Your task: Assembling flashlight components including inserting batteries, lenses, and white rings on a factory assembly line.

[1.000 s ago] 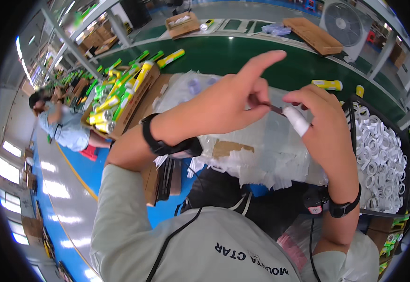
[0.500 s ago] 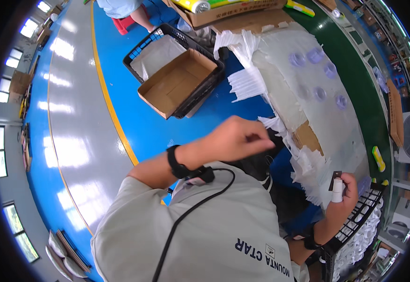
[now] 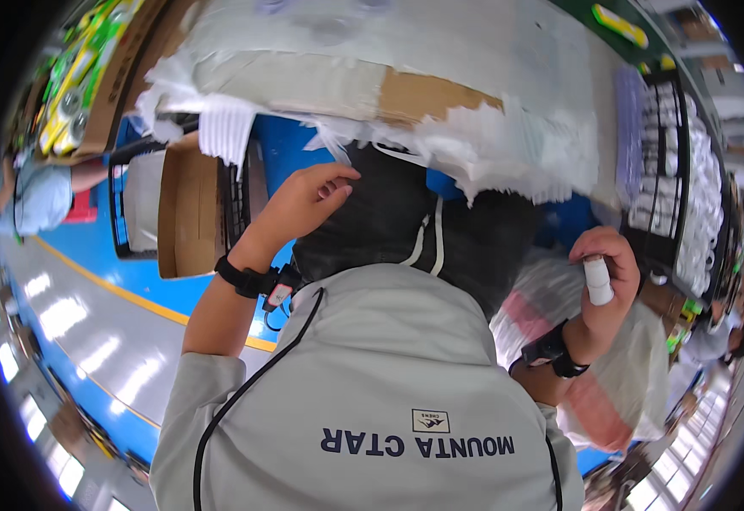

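Note:
My right hand (image 3: 611,271) is closed around a small white ribbed cylinder (image 3: 598,281), held upright beside the table's right end. Its upper end sits under my fingertips, so what lies there is hidden. My left hand (image 3: 308,200) hovers above my dark trousers, just short of the table's near edge; its fingers are loosely curled, with the thumb apart and nothing between them. The table (image 3: 304,81) is covered with torn white foam sheet, brown cardboard showing through at the front. Close to my right hand, a black crate (image 3: 683,162) holds many white plastic parts (image 3: 703,200).
A stack of clear purplish plastic pieces (image 3: 628,136) stands beside the crate. At left, an open cardboard tray (image 3: 193,209) rests on a black basket (image 3: 119,204). A carton (image 3: 121,85) holds yellow-green flashlights. A large white-and-red sack (image 3: 619,375) lies below my right hand. Another person (image 3: 44,196) sits at far left.
The view has turned to the right, toward the crate. My left hand's fingers have loosened from a closed curl. My right hand still grips the white cylinder; the dark flat piece above it no longer shows.

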`<state>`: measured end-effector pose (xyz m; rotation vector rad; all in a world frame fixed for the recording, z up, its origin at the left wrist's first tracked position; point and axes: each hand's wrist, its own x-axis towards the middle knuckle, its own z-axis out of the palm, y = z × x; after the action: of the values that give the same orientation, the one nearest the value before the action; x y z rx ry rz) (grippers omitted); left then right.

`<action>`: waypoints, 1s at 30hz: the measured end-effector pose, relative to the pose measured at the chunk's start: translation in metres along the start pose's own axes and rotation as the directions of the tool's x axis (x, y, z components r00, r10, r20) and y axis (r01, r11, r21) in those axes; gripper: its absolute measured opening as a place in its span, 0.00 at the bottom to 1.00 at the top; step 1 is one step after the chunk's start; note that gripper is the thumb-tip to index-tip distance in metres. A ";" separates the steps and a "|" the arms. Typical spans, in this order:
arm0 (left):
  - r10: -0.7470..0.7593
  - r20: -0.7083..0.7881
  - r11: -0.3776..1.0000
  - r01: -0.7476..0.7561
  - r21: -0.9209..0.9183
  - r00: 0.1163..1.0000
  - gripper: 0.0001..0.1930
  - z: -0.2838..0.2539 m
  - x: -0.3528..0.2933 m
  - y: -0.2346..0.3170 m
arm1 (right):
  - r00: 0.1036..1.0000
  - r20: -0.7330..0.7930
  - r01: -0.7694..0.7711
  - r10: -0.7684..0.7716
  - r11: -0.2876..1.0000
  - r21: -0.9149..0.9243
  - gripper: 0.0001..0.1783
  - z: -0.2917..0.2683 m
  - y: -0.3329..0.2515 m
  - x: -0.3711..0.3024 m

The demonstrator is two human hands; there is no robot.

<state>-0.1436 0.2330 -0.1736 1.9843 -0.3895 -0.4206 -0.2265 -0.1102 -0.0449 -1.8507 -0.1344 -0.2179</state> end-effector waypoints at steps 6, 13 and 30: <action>0.054 0.589 0.997 -0.075 0.011 0.806 0.14 0.065 0.071 0.037 | 0.938 -0.332 -0.082 0.102 0.994 0.074 0.07 -0.028 -0.005 -0.076; -0.062 0.777 0.927 -0.252 0.277 0.626 0.16 0.134 0.121 0.047 | 0.579 -0.813 0.092 0.058 0.986 0.136 0.08 -0.036 -0.005 -0.151; -0.464 0.657 0.678 -0.239 0.695 0.594 0.15 0.235 0.259 -0.104 | 0.525 -0.834 -0.518 0.168 0.841 -0.157 0.08 -0.057 0.102 -0.144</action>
<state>-0.0112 -0.0241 -0.3960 2.5022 -1.1592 -1.5056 -0.3506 -0.1911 -0.1559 -1.9409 0.9983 -0.8242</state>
